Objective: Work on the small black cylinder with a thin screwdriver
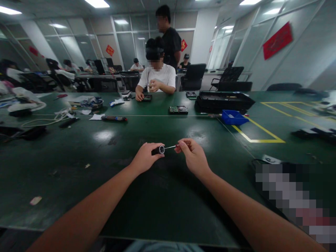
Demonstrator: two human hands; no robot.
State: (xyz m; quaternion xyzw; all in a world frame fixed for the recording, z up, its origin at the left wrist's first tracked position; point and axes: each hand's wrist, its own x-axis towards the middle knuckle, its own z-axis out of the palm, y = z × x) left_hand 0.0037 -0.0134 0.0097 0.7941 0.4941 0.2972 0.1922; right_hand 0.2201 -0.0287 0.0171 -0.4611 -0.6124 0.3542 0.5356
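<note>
Over the middle of the green table, my left hand (145, 156) is closed round a short black cylinder (156, 151) with a pale ring at its right end. What the cylinder is, I cannot make out. My right hand (193, 155) pinches the dark red handle of a thin screwdriver (171, 147). Its metal shaft points left, and the tip is at the ringed end of the cylinder. Whether the tip touches it or goes inside, I cannot tell. Fingers hide part of both things.
Beyond my hands on the green table (78, 203) lie a hard drive (178, 110), a black tray (224, 101) and a blue bin (233, 117). A dark pen-like tool (114, 118) and white cables (44, 120) are at left. Across the table a person (157, 75) handles parts.
</note>
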